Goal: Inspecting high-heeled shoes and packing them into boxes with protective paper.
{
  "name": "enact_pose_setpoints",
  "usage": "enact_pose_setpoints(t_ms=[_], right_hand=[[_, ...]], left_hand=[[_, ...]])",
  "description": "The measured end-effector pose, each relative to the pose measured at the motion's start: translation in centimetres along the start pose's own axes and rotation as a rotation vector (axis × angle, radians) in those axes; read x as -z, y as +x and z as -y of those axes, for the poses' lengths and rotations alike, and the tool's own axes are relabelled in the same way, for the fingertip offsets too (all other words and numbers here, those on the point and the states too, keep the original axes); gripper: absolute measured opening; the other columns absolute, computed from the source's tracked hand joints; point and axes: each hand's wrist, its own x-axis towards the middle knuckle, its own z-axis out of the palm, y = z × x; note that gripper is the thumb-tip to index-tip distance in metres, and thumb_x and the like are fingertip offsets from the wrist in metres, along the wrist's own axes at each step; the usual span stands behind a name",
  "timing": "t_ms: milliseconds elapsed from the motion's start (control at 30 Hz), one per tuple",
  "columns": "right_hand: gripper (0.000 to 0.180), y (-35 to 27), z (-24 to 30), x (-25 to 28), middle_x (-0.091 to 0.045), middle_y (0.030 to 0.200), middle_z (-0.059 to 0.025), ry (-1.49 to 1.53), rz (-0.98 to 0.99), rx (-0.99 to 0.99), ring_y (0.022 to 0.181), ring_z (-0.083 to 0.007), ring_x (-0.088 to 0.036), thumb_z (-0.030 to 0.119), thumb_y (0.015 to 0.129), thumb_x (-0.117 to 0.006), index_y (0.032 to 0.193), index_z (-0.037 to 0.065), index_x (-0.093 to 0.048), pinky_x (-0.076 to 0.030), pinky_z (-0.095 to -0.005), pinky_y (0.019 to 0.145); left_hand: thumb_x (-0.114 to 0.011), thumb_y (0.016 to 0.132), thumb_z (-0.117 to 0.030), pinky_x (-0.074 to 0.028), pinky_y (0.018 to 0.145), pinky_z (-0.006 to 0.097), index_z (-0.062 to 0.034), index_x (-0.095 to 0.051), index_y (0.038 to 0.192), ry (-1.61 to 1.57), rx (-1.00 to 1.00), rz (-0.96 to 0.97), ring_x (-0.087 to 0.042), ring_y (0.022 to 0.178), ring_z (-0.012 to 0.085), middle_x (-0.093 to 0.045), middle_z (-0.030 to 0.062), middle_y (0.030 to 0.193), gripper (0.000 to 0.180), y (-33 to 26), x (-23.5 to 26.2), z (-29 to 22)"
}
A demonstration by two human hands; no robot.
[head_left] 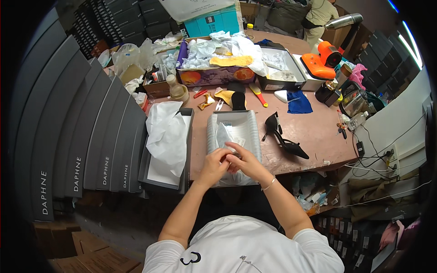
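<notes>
Both hands meet over the near part of an open box (pixel 251 125) lined with pale padded wrap. My left hand (pixel 214 167) is closed, its fingers curled against the right. My right hand (pixel 246 163) has its index finger reaching out and the other fingers bent in; whatever lies between the fingers is hidden. Just beyond them, a clear packet (pixel 223 133) and a small printed slip lie in the box. A pair of black heeled shoes (pixel 291 148) rests on the table to the right. White tissue paper (pixel 166 136) lies in a grey box (pixel 157 178) at left.
Stacked grey shoeboxes (pixel 59 136) rise along the left. Farther back are a purple carton (pixel 207 75) of crumpled paper, a brush (pixel 258 94), a blue cloth (pixel 299 103) and an orange device (pixel 318 66). Cables (pixel 378 157) hang at right. Another person (pixel 318 16) stands behind.
</notes>
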Motion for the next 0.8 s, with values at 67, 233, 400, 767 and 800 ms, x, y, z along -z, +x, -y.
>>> enact_pose_setpoints(t_ms=[67, 233, 400, 767, 800], right_hand=[[0.055, 2.7, -2.3, 2.2, -0.061, 0.084, -0.0144, -0.405, -0.159, 0.241, 0.077, -0.0212, -0.062, 0.019, 0.088, -0.066, 0.134, 0.000, -0.045, -0.051, -0.0293, 0.071], [0.063, 4.7, -3.1, 3.8, -0.065, 0.091, -0.0242, -1.075, -0.333, 0.447, 0.080, -0.0381, -0.063, 0.035, 0.085, -0.068, 0.127, -0.007, -0.048, -0.051, -0.0396, 0.077], [0.050, 0.9, -9.0, -0.3, -0.064, 0.088, -0.0250, -1.227, -0.070, 0.009, 0.082, -0.0410, -0.063, 0.043, 0.082, -0.063, 0.095, -0.006, -0.062, -0.052, -0.0452, 0.075], [0.040, -1.5, -10.2, 2.6, -0.062, 0.086, -0.0239, -1.204, -0.129, 0.097, 0.079, -0.0409, -0.063, 0.035, 0.083, -0.060, 0.088, -0.004, -0.061, -0.051, -0.0465, 0.074], [0.040, -1.7, -10.7, 2.1, -0.062, 0.086, -0.0239, -1.187, -0.107, 0.083, 0.080, -0.0409, -0.063, 0.035, 0.083, -0.060, 0.088, -0.004, -0.061, -0.051, -0.0466, 0.074]], left_hand=[[-0.064, 0.086, -0.008, -0.050, 0.065, 0.029, 0.0012, -0.062, 0.095, 0.004, -0.021, -0.279, -0.061, 0.071, 0.0138, -0.063, 0.0079, 0.082, 0.013, -0.8, -1.2, -0.6], [-0.057, 0.096, -0.031, -0.049, 0.057, 0.021, -0.0002, -0.061, 0.099, -0.328, 0.756, 0.076, -0.060, 0.065, 0.0145, -0.063, 0.0056, 0.084, 0.032, -12.2, 1.4, 5.1], [-0.055, 0.094, -0.043, -0.045, 0.060, 0.029, -0.0087, -0.059, 0.102, -1.102, 1.240, -0.237, -0.054, 0.069, 0.0137, -0.059, 0.0013, 0.079, 0.036, -14.5, -1.4, 9.5], [-0.051, 0.094, -0.050, -0.041, 0.095, 0.042, -0.0098, -0.054, 0.123, -1.313, 0.899, -0.294, -0.056, 0.100, 0.0223, -0.060, 0.0064, 0.115, 0.050, -9.4, -2.9, 6.1], [-0.053, 0.096, -0.037, -0.043, 0.095, 0.039, -0.0067, -0.054, 0.120, -1.281, 0.810, -0.322, -0.058, 0.101, 0.0192, -0.062, 0.0069, 0.109, 0.038, -8.8, -2.6, 6.7]])
